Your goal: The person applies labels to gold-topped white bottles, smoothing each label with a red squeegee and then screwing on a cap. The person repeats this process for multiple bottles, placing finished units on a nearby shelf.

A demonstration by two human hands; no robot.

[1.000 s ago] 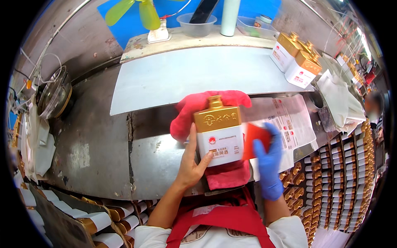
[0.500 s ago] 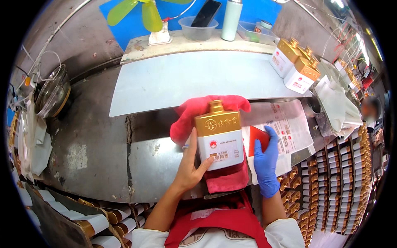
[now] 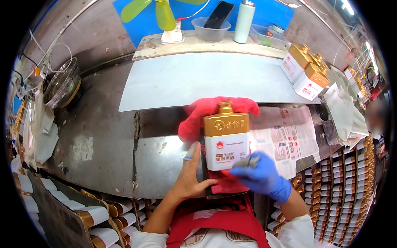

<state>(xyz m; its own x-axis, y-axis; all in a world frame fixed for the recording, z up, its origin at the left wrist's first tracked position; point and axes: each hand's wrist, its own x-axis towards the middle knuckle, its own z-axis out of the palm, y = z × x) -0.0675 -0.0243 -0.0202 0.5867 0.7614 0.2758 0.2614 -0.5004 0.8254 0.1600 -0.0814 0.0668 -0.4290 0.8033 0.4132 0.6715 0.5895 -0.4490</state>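
A flat-sided bottle point(image 3: 226, 142) with a gold shoulder and neck and a white labelled front stands tilted back on a bunched red cloth point(image 3: 194, 124). To its left is my left hand point(image 3: 188, 175), its fingers apart and a whitish wrap on the index finger. That hand is off the bottle's front, with the thumb just below its lower left corner. My right hand point(image 3: 264, 175), in a blue glove, is closed at the bottle's lower right corner and partly smeared by motion. An orange-red flat piece point(image 3: 226, 172) shows beneath its fingers along the bottle's bottom edge, mostly hidden.
Printed sheets point(image 3: 285, 138) lie right of the cloth. Several like bottles point(image 3: 312, 80) stand on the pale board point(image 3: 178, 80) at the back right. Racks of bottles point(image 3: 339, 190) fill the lower right, more sit lower left. A green-bladed fan point(image 3: 165, 16) stands behind.
My left hand has let go of the bottle and opened beside it. My gloved right hand has swung left with the red piece to the bottle's lower edge. The whole view has shifted slightly.
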